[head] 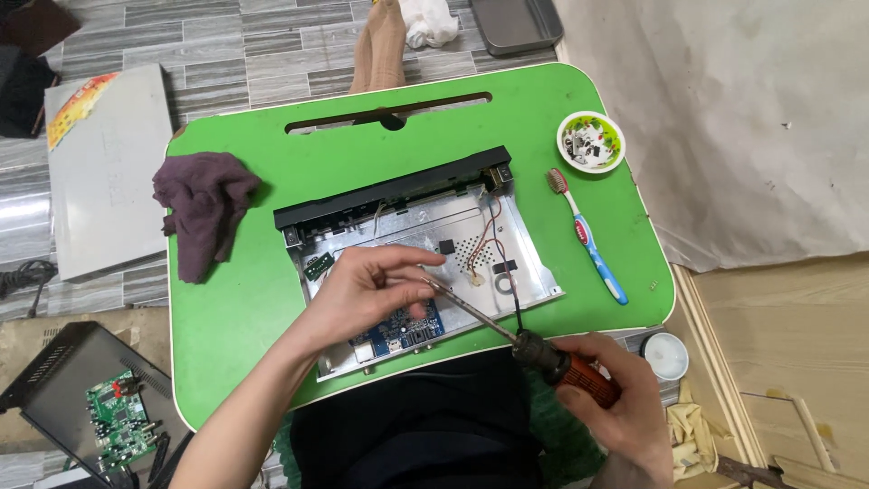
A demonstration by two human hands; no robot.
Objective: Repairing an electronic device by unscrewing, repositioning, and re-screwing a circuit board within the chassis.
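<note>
There is one view only, from the camera on my head, so no second view shares anything with it. It looks steeply down over my lap onto the green bench (253, 308), close enough that the bench fills most of the middle. The near edge of the bench runs along the bottom, cut off by my forearms; the far edge with its long slot sits near the top. Beyond that edge the camera takes in grey floor (226, 45). Past the right edge it catches a pale sheet (751, 118), and past the left edge, floor again.
</note>
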